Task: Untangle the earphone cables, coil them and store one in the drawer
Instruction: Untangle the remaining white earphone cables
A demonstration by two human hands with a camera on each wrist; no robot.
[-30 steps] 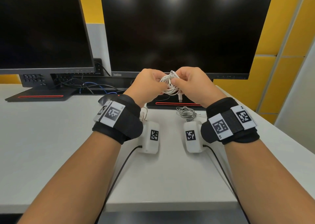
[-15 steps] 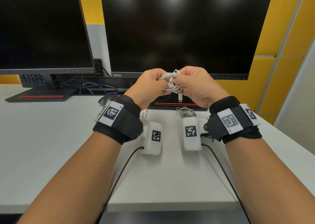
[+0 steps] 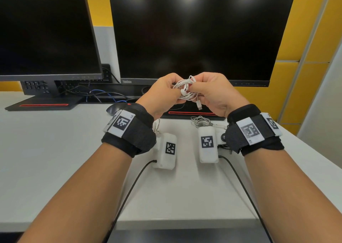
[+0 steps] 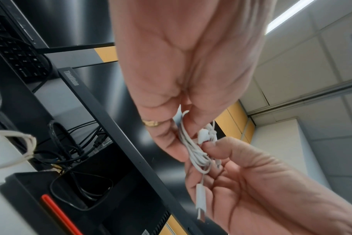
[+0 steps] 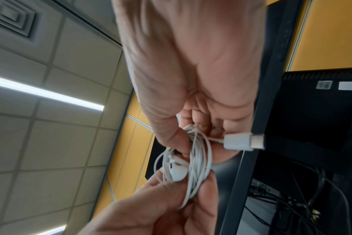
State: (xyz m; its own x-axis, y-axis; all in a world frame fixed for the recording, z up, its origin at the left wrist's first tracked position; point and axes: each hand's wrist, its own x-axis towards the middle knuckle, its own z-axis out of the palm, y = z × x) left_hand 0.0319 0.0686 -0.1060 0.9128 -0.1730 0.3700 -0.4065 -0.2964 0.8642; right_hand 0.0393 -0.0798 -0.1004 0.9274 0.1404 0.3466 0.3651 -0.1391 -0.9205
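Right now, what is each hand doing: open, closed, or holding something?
Left hand: fingers pinch the coiled white earphone cable.
Right hand: fingers pinch the same coil from the other side.

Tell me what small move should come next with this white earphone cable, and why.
Probably tuck the dangling plug into the white earphone coil. Both the left hand and right hand pinch the coil above the desk, already looped, with an earbud and the plug end loose, so it could unwind.
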